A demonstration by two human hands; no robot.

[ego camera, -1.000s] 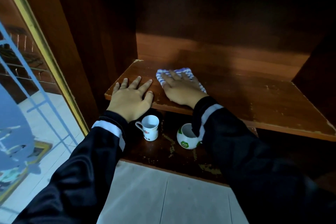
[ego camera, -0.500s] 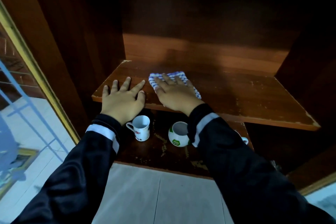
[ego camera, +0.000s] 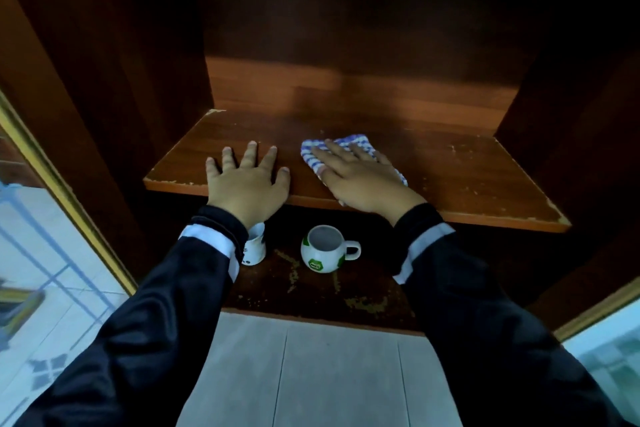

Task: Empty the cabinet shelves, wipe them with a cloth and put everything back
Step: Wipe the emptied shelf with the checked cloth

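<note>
Middle shelf (ego camera: 467,180) bare of contents, wiping in hand. Right hand (ego camera: 363,180) lies flat on a blue-and-white checked cloth (ego camera: 362,139), fingers straight and together, pressing rather than gripping; the cloth sits near the shelf's middle, toward the front edge. Left hand (ego camera: 247,180) at 9 o'clock from the right, palm down on bare wood, fingers spread, holding nothing (a brace, I judge). Pale specks and scuffing show at 3 o'clock from the cloth, out to the chipped right corner; the back strip at 12 o'clock is too dim to read. To do this step well: keep the palm's weight even so the cloth does not bunch, sweep in overlapping passes toward 3 o'clock, then work back to 12 and draw grit forward over the edge. Directly below at 6 o'clock, on the stained bottom board (ego camera: 311,298), stand a white mug (ego camera: 256,250) and a football-patterned mug (ego camera: 323,250), both upright and open; falling crumbs may land in them.
</note>
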